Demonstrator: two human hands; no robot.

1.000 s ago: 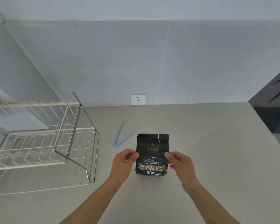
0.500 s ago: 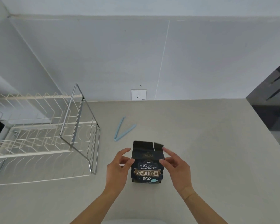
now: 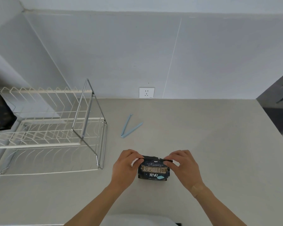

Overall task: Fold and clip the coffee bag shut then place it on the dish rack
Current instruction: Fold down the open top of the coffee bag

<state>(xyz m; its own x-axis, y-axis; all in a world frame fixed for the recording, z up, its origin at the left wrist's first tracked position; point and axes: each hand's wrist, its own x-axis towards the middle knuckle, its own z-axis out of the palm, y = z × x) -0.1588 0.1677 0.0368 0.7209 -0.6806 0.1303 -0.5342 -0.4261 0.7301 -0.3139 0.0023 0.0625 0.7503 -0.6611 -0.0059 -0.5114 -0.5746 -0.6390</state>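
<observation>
A black coffee bag (image 3: pixel 153 171) with gold lettering stands on the grey counter near me, its top bent over toward me. My left hand (image 3: pixel 126 167) pinches the bag's top left corner. My right hand (image 3: pixel 182 165) pinches the top right corner. A light blue bag clip (image 3: pixel 129 126) lies open in a V on the counter behind the bag, apart from both hands. The white wire dish rack (image 3: pixel 44 128) with a steel frame stands at the left.
A wall socket (image 3: pixel 146 92) sits low on the back wall. A dark object (image 3: pixel 0 115) rests at the far left beside the rack. The counter's right edge (image 3: pixel 274 128) drops off to a dark floor.
Both hands have moved up from the bag's sides to its top corners and folded the upright top down toward me. The view has shifted slightly right.
</observation>
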